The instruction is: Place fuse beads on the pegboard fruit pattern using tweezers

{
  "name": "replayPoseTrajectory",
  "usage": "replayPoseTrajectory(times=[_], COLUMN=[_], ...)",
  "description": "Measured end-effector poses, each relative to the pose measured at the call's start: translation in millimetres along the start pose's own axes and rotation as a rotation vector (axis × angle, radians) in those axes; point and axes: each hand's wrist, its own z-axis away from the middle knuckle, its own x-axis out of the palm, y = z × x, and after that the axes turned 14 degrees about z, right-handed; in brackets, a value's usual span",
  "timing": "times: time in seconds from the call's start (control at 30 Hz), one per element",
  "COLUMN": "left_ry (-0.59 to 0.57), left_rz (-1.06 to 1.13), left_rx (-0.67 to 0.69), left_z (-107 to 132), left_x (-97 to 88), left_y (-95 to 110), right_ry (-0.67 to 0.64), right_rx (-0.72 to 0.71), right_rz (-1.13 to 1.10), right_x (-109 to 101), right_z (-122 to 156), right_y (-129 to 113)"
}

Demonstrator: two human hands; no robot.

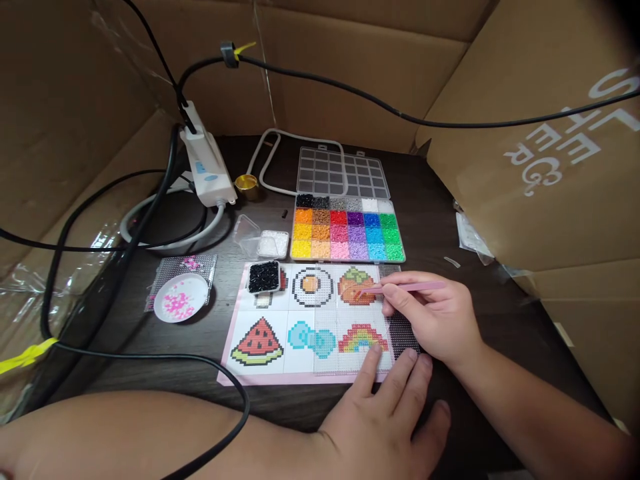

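My right hand [443, 317] pinches a pair of pink tweezers [415, 287], whose tips rest at the orange fruit picture [354, 291] with green leaves. My left hand [393, 417] lies flat with spread fingers on the front right of a clear pegboard [404, 331]. Beneath the board is a pattern sheet [237, 330] with a pink border, showing a watermelon slice, an egg, a rainbow and a blue bow shape. A small box of black beads [264, 276] stands on the sheet's far left part. Whether the tweezers grip a bead is too small to tell.
Behind the sheet stands a sorted bead case [349, 230] with its lid [343, 172] open. A box of white beads [273, 245] is beside it. At left, a dish [161, 301] of pink beads overlaps another pegboard [213, 267]. Black cables [150, 355] and a power strip [205, 160] crowd the left; cardboard walls surround everything.
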Motion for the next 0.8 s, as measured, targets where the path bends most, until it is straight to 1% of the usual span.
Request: replayPoseTrajectory(times=[0.17,0.47,0.6,0.7,0.8], left_ry=[-0.025,-0.009,-0.04,-0.073,-0.073], left_rz=[0.011,0.017,0.025,0.033,0.042], left_rx=[-0.002,-0.003,-0.004,-0.003,-0.002], left_z=[-0.1,-0.3,-0.1,0.1,0.2], left_x=[-1.0,-0.1,-1.3,-2.2,-1.1], left_y=[0.4,0.1,0.0,0.1,0.0], right_ry=[0.042,0.051,0.066,0.068,0.073], right_rx=[-0.01,-0.16,-0.206,-0.212,-0.201], right_rz=[0.047,0.208,0.246,0.264,0.264], right_x=[1.5,-0.5,-0.8,-0.2,0.2], right_z=[2.1,6.8,7.1,6.0,5.8], right_y=[-0.3,5.2,5.9,5.8,5.5])
